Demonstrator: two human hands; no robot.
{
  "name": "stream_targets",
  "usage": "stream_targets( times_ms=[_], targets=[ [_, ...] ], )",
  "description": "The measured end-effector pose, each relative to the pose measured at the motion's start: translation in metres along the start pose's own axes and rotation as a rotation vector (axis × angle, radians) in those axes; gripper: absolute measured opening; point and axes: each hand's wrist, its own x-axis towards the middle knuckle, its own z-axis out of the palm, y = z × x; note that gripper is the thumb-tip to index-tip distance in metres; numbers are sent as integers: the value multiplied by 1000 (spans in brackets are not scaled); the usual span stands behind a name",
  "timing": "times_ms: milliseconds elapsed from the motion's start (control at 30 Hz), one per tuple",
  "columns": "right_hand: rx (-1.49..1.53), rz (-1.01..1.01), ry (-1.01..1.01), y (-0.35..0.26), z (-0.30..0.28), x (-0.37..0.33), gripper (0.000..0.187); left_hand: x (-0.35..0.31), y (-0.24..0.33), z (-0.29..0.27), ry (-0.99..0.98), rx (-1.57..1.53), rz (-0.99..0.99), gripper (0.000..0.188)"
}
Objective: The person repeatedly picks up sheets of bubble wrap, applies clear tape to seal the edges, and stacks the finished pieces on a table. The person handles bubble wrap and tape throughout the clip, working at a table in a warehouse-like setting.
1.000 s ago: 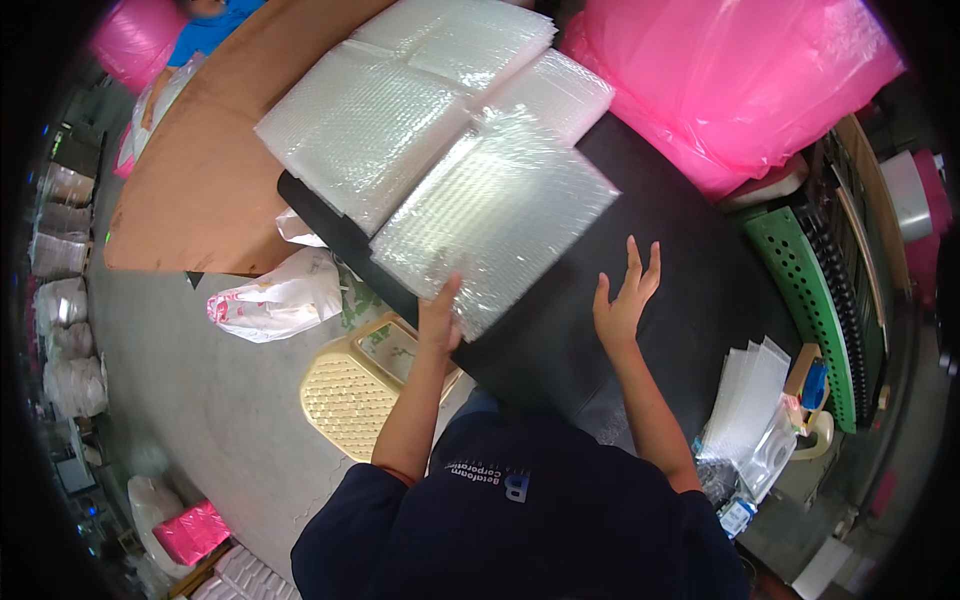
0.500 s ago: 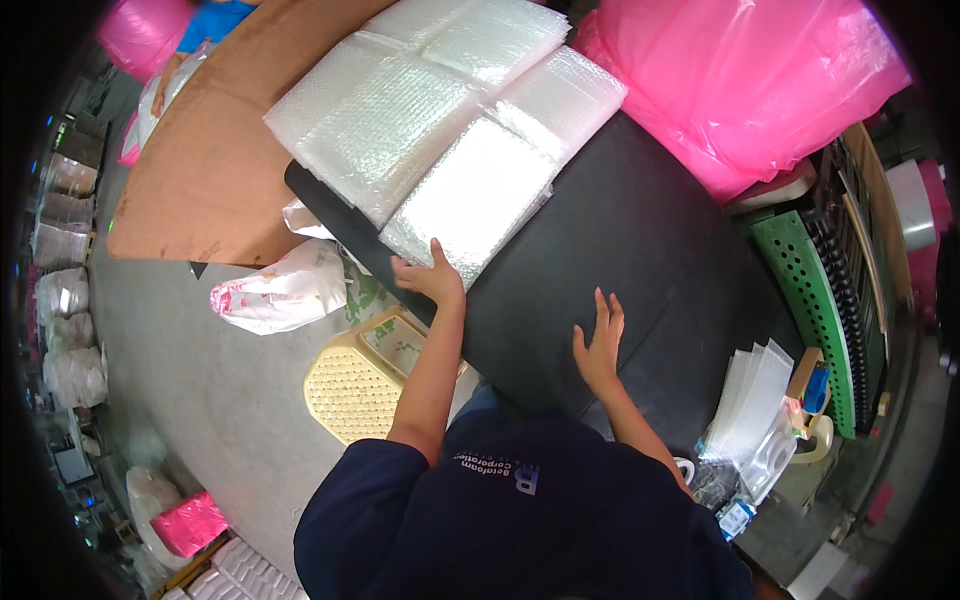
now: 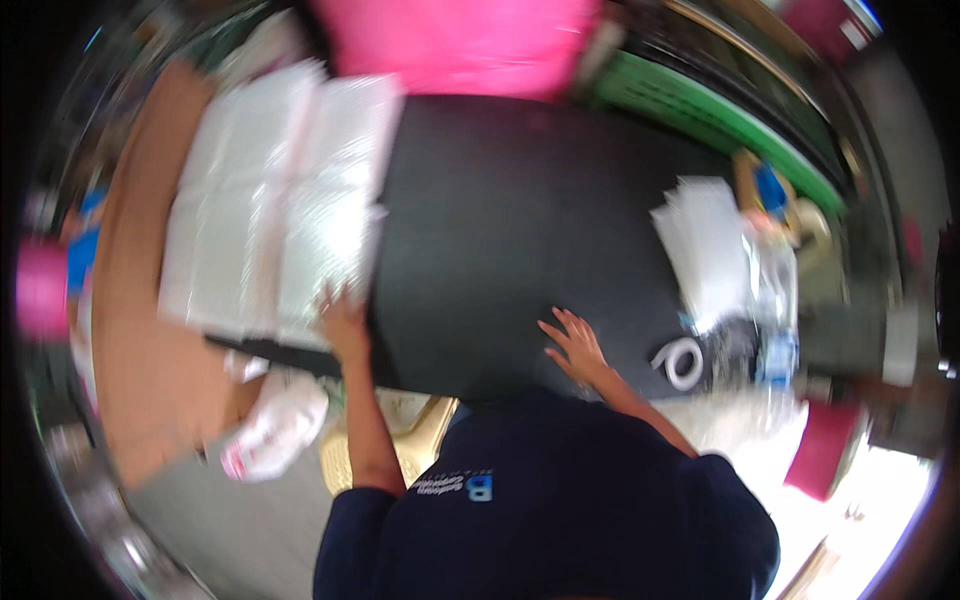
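Head view, blurred by motion: since half a second ago the view has swung, so the black desk (image 3: 520,230) now fills the centre and the bubble-wrap bags (image 3: 270,210) lie along its left edge, overhanging the brown cardboard sheet (image 3: 130,330). The left hand (image 3: 343,322) has stayed at the bags' near edge, fingers on the wrap; whether it grips cannot be told. The right hand (image 3: 575,345) rests open, fingers spread, flat on the desk near its front edge, holding nothing. Pink plastic bag (image 3: 460,45) at the far edge. White clear-bag stack (image 3: 705,245) at the right edge; tape roll (image 3: 683,362) by the near right corner. Green crate (image 3: 700,115) beyond; contents unclear.
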Motion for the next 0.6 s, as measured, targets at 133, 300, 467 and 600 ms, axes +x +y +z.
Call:
stream_targets(
  times_ms=[133, 300, 467, 600],
  targets=[
    [147, 276, 567, 71, -61, -10, 51, -5, 53, -28, 176, -36, -45, 63],
    [61, 1016, 1160, 221, -118, -68, 65, -39, 190, -52, 141, -521, 381, 60],
    [-74, 914, 362, 268, -154, -80, 113, -106, 362, -59, -223, -890, 687, 41],
    [-219, 824, 94, 278, -128, -74, 101, -147, 481, -69, -846, -1190, 506, 46]
  ],
)
